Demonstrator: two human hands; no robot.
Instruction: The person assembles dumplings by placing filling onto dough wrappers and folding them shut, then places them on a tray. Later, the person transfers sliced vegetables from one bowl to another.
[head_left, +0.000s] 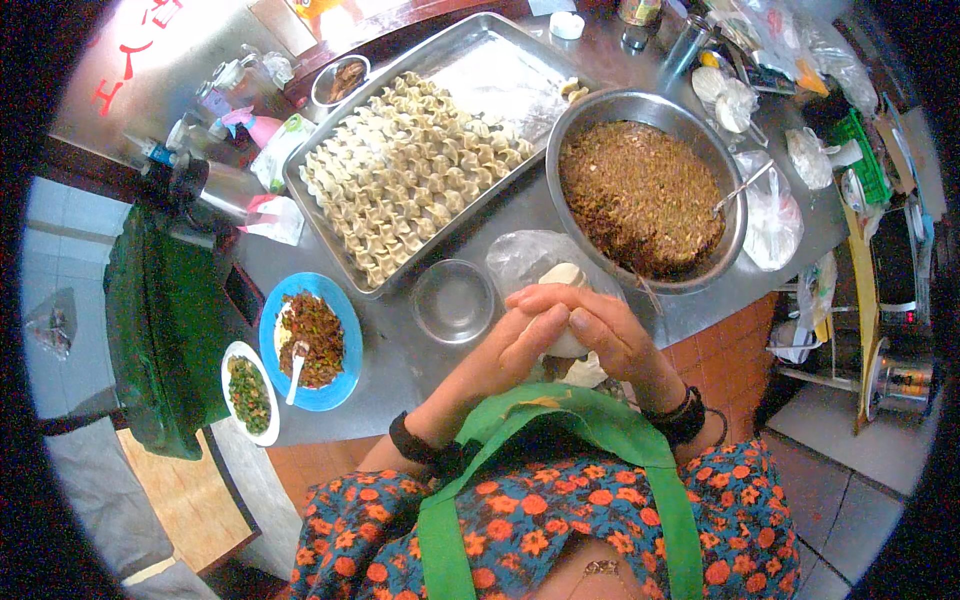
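Observation:
My left hand (525, 337) and my right hand (611, 330) meet at the fingers above the table's near edge; whether something lies between them is hidden. Beneath them a stack of pale dough wrappers (564, 276) shows beside a clear plastic bag (525, 251). Just left stands a round clear bowl (454, 301). Beyond, a metal tray (495, 56) holds rows of folded dumplings (412, 172). Right of it, a large steel basin (739, 247) holds brown minced filling (641, 195), with a metal utensil (742, 186) leaning on its rim.
At left are a blue plate (352, 382) of minced food with a white spoon (296, 375), and a white oval dish (274, 420) of chopped greens. A small bowl (341, 80), bottles and a pink-headed sprayer (255, 127) stand beyond. Plastic bags (772, 217) lie right of the basin.

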